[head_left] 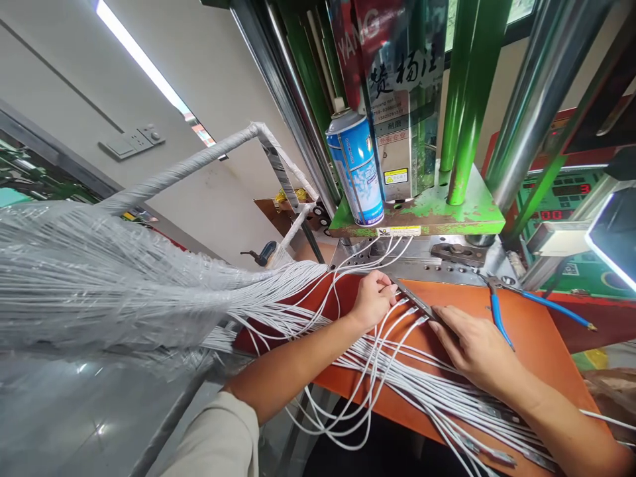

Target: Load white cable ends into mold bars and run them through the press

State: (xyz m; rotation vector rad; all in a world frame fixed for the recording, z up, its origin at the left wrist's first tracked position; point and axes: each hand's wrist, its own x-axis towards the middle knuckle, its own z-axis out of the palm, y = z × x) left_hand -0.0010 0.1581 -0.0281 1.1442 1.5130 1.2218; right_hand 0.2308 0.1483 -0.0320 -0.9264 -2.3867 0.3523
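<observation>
My left hand (373,303) is closed in a pinch at the left part of a narrow dark metal bar (415,299), at the end of a white cable. What lies between the fingertips is mostly hidden. Several white cables (385,341) run to the lower edge of the bar, with their connector ends (411,311) against it. My right hand (472,341) grips the bar's right end between thumb and fingers. Beneath both hands is an orange work surface (527,331), with a bundle of loose white cables (427,391) lying across it.
Blue-handled pliers (497,301) lie right of the bar. Behind stands a green press (467,199) with a blue spray can (355,165) on its plate; more cables enter below. A large plastic-wrapped cable bundle (124,285) hangs left by a wrapped frame (183,165).
</observation>
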